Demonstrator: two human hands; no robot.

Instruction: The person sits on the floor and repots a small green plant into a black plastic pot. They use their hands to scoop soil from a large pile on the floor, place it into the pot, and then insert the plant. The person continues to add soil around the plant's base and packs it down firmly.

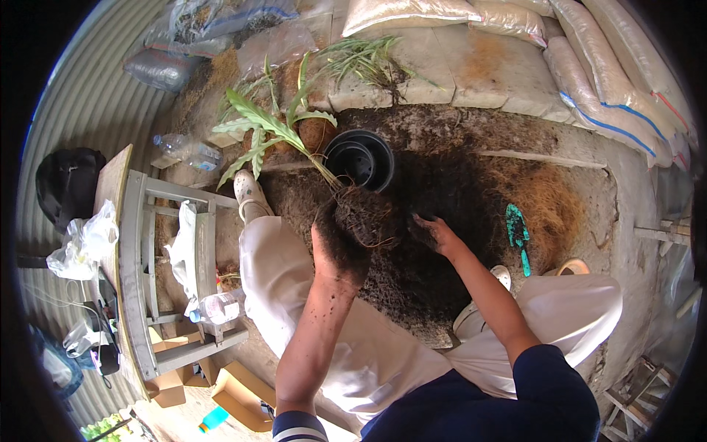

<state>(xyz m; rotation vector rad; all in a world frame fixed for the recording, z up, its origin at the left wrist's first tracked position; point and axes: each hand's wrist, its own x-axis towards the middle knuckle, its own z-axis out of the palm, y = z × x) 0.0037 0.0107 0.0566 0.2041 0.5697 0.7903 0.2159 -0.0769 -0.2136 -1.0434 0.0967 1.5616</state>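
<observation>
My left hand, dark with soil, holds the root ball of a leafy plant from below and its left side. The plant lies tilted, its wavy-edged leaves pointing up and left. To the right of the root ball, a small gap away, my soiled right hand has its fingers apart and nothing in them. Just beyond the roots stand nested black plastic pots. Dark soil covers the ground under both hands. A green hand trowel lies farther right, beside brown fibre.
Uprooted narrow-leaved plants lie on a concrete ledge at the back. Filled sacks are stacked at the upper right. A wooden bench and plastic bottles stand or lie at left, with an open cardboard box below.
</observation>
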